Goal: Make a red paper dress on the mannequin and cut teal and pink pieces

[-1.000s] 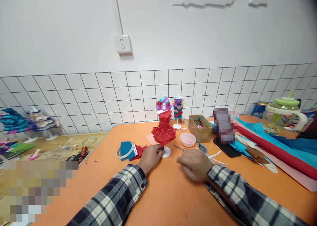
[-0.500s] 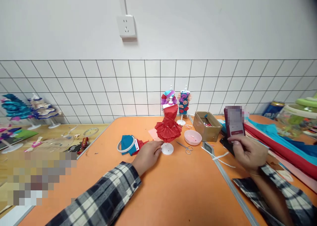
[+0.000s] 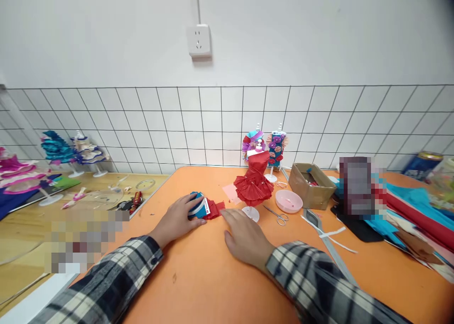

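Note:
In the head view my left hand (image 3: 177, 218) rests over the blue cloth (image 3: 197, 211) and the white ring around it, fingers stretched across them and thumb apart. A red crumpled cloth (image 3: 214, 209) lies against the blue one, with a small white label between. My right hand (image 3: 244, 236) is low over the table, empty and with fingers extended, its fingertips at the red cloth's right end. Just beyond that hand stands a small dress form in a ruffled red dress (image 3: 254, 179) on a round white base (image 3: 251, 214).
Right of the red dress are scissors (image 3: 278, 216), a pink bowl (image 3: 289, 201) and a cardboard box (image 3: 312, 186). Farther right, a phone (image 3: 357, 187) stands upright near rolled fabrics (image 3: 407, 208). Another dressed form (image 3: 277, 146) stands behind, and several more at left.
My right hand has left the phone and come to the red cloth. My left hand has moved from the dress form's base onto the blue cloth. The view has turned left.

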The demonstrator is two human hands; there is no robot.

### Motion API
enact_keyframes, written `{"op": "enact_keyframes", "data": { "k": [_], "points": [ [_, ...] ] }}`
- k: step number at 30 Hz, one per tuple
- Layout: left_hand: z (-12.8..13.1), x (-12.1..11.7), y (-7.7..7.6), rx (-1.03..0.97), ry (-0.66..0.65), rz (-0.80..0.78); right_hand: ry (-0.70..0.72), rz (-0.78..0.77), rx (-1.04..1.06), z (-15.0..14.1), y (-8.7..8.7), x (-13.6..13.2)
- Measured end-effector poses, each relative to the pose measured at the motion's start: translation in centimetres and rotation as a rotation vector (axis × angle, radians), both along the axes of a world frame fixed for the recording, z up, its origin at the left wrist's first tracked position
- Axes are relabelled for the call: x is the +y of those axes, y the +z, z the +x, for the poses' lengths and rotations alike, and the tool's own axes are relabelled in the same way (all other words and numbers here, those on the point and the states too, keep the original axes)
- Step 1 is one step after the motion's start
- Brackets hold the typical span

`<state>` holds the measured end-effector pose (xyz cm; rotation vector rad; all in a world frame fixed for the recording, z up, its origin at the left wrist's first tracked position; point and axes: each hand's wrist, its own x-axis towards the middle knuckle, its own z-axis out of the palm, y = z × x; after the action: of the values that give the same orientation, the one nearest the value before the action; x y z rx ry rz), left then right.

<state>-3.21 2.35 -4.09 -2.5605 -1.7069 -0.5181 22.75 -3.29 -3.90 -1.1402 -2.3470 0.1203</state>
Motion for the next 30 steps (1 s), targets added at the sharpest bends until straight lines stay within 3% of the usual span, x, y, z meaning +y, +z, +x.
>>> {"op": "enact_keyframes", "data": {
  "k": [3,6,14,19,24,30],
  "points": [
    [0.6,-0.4,-0.1,-0.048,-0.026,0.010,-0.057,-0.064,-0.068,-3.2,-0.1,2.4],
    [0.8,-0.7,-0.1,-0.055,-0.072,0.046,-0.061,-0.081,-0.114,-4.2,0.0,3.0],
    [0.9,-0.5,0.2,-0.035,-0.091,0.069,-0.038,-0.047,-0.246,-2.5,0.6,1.5],
    [0.7,-0.7,0.1,0.007,-0.092,0.038,-0.059,0.003,-0.241,-2.2,0.7,1.4],
    [0.5,-0.8,0.1,0.019,-0.111,0.036,0.012,0.054,-0.228,-2.1,0.9,1.1],
    [0.5,-0.9,0.3,0.021,-0.107,-0.002,-0.060,0.081,0.022,-1.9,1.1,0.8]
  ]
}}
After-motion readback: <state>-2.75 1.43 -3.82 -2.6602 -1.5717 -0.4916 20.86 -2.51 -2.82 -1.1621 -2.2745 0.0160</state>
